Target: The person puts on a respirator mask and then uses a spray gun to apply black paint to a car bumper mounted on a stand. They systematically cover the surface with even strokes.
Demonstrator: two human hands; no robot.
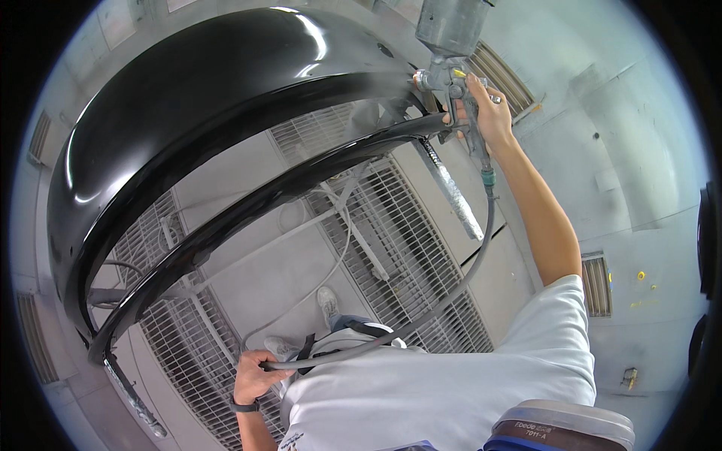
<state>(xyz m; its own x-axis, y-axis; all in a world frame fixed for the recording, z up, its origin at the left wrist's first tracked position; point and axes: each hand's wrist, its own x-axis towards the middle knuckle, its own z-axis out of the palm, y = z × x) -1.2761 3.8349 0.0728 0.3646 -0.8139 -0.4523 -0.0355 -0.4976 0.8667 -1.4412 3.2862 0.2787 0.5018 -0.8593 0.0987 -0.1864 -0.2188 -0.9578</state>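
Observation:
My right hand (485, 113) is closed around a spray gun (456, 94) with a grey cup (451, 28) on top. Its nozzle points left at the right end of a large glossy black car bumper (203, 90), and a faint mist shows in front of it. From a green fitting under the gun's handle, a grey air hose (432, 317) curves down past my body. My left hand (256, 376), at waist level, grips that hose near its lower bend. A dark band circles my left wrist.
The bumper rests on a stand with wrapped arms (451, 188) jutting toward me. Beneath it are pale floor panels and metal floor grates (406, 233). A thin pale hose (338, 259) hangs below the bumper. Wall vents (596, 286) and pale walls surround the space.

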